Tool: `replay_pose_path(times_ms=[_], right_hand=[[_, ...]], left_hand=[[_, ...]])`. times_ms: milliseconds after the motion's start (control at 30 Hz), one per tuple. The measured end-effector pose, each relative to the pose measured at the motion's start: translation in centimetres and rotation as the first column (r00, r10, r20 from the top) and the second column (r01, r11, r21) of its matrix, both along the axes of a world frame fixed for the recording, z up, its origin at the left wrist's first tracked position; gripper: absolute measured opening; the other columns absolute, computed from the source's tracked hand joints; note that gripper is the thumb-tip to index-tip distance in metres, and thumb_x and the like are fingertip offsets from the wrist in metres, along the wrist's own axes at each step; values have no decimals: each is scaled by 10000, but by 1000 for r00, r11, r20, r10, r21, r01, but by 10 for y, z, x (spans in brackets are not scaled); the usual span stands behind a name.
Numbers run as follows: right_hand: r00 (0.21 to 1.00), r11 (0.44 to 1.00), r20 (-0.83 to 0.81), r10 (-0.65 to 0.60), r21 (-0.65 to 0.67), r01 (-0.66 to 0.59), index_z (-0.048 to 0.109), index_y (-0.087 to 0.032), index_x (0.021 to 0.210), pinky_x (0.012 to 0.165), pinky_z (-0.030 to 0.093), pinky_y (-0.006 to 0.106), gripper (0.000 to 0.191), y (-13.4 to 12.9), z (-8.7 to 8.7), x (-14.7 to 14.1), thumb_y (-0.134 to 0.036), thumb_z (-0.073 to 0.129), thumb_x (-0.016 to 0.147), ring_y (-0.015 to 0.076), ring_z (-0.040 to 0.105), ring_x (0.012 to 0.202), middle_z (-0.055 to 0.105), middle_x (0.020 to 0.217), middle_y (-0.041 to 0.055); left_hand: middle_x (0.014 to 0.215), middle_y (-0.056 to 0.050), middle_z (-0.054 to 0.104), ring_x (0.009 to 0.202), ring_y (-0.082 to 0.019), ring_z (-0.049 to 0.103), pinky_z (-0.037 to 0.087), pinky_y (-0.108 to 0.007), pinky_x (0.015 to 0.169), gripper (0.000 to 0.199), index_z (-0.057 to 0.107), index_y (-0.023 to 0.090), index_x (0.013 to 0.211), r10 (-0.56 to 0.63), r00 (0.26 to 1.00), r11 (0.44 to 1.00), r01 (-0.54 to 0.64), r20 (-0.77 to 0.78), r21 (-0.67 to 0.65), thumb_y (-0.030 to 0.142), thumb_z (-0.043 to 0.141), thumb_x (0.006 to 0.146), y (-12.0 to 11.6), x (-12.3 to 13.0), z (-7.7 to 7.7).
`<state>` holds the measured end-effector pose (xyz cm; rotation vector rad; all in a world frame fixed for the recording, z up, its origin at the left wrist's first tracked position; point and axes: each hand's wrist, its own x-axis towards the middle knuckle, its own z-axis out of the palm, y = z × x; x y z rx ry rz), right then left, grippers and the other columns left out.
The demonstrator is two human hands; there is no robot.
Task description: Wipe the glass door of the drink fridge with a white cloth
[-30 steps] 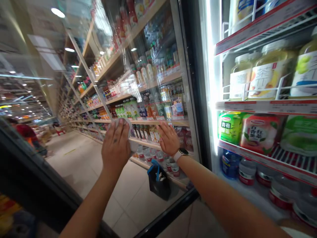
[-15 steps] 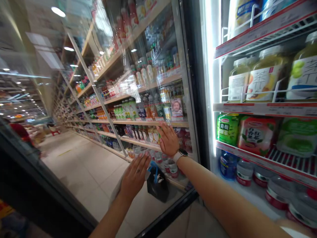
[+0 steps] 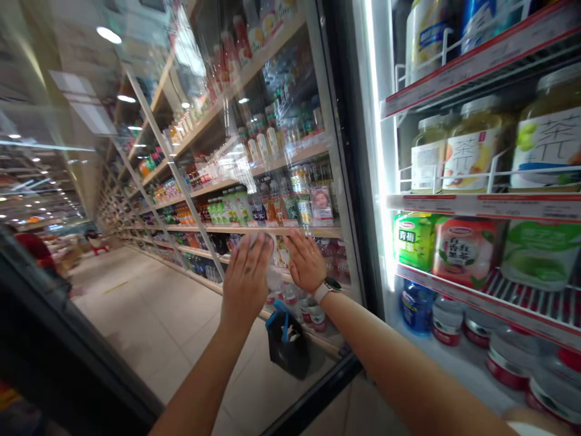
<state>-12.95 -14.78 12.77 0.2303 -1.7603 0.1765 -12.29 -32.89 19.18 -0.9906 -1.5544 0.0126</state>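
Note:
A glass cooler door (image 3: 149, 327) in a dark frame stands in front of me. My left hand (image 3: 249, 269) lies against the glass, palm forward and fingers stretched out. Something pale shows beside its fingers; I cannot tell whether it is a wipe or a reflection. Just to the right, my right hand (image 3: 306, 263) rests flat on the glass too, fingers extended, with a watch (image 3: 329, 287) on its wrist. Both palms are hidden from me.
At right, a lit cooler shelf (image 3: 485, 206) carries bottled drinks, above a green drink pack (image 3: 413, 242) and a red drink pack (image 3: 463, 251). Through the glass appear long shelves of bottles, the tiled floor (image 3: 149, 309) and a black bag (image 3: 288, 345) with blue handles.
My left hand has moved up the glass, to about the height of the right hand. My right hand stays at nearly the same place. The view has shifted slightly.

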Motion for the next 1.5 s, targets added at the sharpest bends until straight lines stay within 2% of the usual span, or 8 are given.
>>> replay_pose_path(times_ms=[67, 167, 700, 967, 1100, 1333, 1400, 1500], right_hand=[[1000, 1000, 1, 4, 0, -4, 407, -145, 1478, 1197, 253, 464, 619, 0, 0, 0, -169, 411, 859, 224, 281, 1471, 426, 1533, 107], [1000, 1000, 12, 10, 2, -10, 404, -148, 1482, 1200, 243, 467, 623, 0, 0, 0, -167, 409, 859, 224, 285, 1469, 419, 1537, 106], [1000, 999, -29, -9, 37, 10, 438, -131, 1460, 1203, 228, 406, 566, 4, 3, 2, -187, 356, 902, 194, 272, 1474, 424, 1535, 99], [1000, 999, -3, -28, 31, 28, 438, -140, 1464, 1214, 204, 419, 604, 3, 2, 1, -179, 381, 865, 201, 287, 1467, 420, 1538, 86], [999, 1000, 29, -14, 19, 13, 400, -153, 1489, 1210, 215, 443, 638, 3, 1, 0, -186, 401, 852, 217, 275, 1472, 403, 1550, 86], [1000, 1000, 0, 13, 14, -13, 418, -140, 1476, 1205, 231, 437, 638, 3, 2, 1, -167, 404, 838, 210, 278, 1472, 418, 1540, 91], [1000, 1000, -11, 20, 12, -20, 424, -138, 1470, 1206, 232, 432, 628, 3, 2, 1, -168, 401, 844, 204, 274, 1473, 421, 1538, 92], [999, 1000, -45, 26, 10, -26, 441, -137, 1456, 1207, 229, 421, 599, 3, 2, 2, -168, 391, 860, 192, 280, 1470, 433, 1530, 94]], left_hand=[[1545, -87, 381, 1488, -252, 227, 256, -473, 1211, 633, 217, 212, 1547, 25, 1000, 998, -26, 17, 52, 105, 380, 944, 15, -3, 19], [1560, -91, 351, 1494, -239, 207, 232, -452, 1221, 641, 213, 206, 1547, 42, 997, 999, -43, 60, 9, 108, 390, 938, 23, -7, 20], [1502, -81, 445, 1471, -228, 275, 225, -385, 1223, 637, 217, 127, 1535, 77, 996, 982, -69, 38, -177, 82, 390, 924, 1, -3, -76], [1547, -29, 383, 1491, -204, 219, 143, -374, 1250, 564, 390, 160, 1481, 26, 998, 952, -8, 55, -306, 103, 351, 921, -22, -4, -120], [1536, -33, 403, 1498, -199, 189, 130, -380, 1250, 562, 391, 172, 1483, 4, 999, 953, 9, 42, -304, 96, 349, 927, -23, -3, -95], [1521, -87, 422, 1494, -237, 197, 187, -464, 1231, 627, 283, 233, 1526, 37, 998, 994, -32, -52, 101, 123, 449, 931, -3, -7, 16], [1527, -86, 414, 1490, -247, 216, 213, -474, 1223, 623, 298, 247, 1521, 36, 999, 990, -31, -34, 135, 127, 455, 930, 2, -8, 29], [1514, -81, 435, 1487, -227, 230, 241, -443, 1220, 633, 285, 245, 1524, 33, 999, 997, -33, 1, 63, 104, 438, 926, 4, -9, 22]])
